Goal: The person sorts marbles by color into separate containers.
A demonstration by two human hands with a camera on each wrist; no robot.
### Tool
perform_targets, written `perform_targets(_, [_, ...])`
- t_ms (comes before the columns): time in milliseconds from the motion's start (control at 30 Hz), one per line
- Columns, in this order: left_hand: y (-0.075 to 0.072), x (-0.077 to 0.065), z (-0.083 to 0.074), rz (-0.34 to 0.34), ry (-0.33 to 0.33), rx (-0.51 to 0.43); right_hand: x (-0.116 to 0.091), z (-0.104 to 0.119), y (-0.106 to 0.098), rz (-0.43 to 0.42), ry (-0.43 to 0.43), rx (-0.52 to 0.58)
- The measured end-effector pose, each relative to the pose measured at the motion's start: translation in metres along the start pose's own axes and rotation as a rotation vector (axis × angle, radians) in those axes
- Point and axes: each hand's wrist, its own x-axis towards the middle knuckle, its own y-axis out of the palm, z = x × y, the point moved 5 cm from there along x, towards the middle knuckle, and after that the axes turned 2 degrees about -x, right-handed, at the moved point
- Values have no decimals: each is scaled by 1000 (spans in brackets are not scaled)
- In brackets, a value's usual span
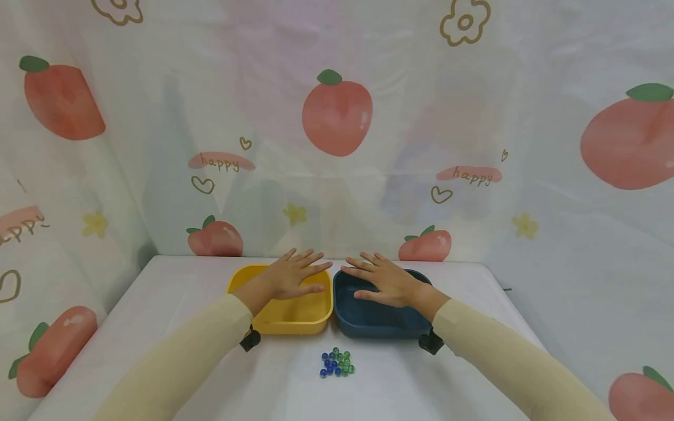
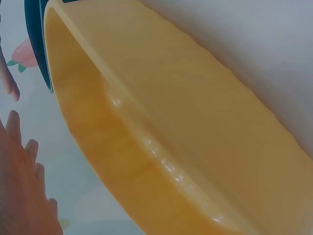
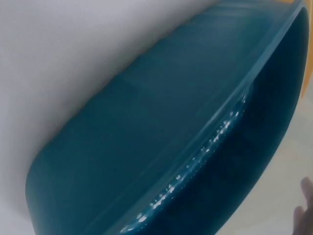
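Note:
In the head view my left hand [image 1: 293,277] hovers over a yellow bin [image 1: 292,328], its fingers spread and holding nothing. My right hand [image 1: 384,280], also with spread fingers, hovers over a dark blue bin [image 1: 381,332] beside the yellow one. Blue glass marbles [image 1: 330,363] and green glass marbles [image 1: 346,362] lie in a small cluster on the table in front of the bins. Close up, the left wrist view has the yellow bin's side wall [image 2: 161,78] and some fingers at left. The right wrist view is mostly the blue bin's wall [image 3: 127,122], with fingertips at lower right.
The bins stand side by side near the back edge of a white table [image 1: 184,304]. Behind and beside it hangs a pale curtain [image 1: 337,193] printed with peaches. A dark wrist camera [image 1: 250,339] sits under the left wrist, another [image 1: 432,342] under the right.

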Motion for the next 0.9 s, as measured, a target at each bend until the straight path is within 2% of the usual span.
perform_targets(467, [-3,-15,3,-1,-21,-24,-10,-2,-4,-43,22,10])
perform_targets(633, [-1,-22,7,-22,-27,-42,-21,-5,-8,-74,41,7])
perform_targets(900, [-2,-36,8,-59,7,-59,-43,-11,-16,-103,78,13])
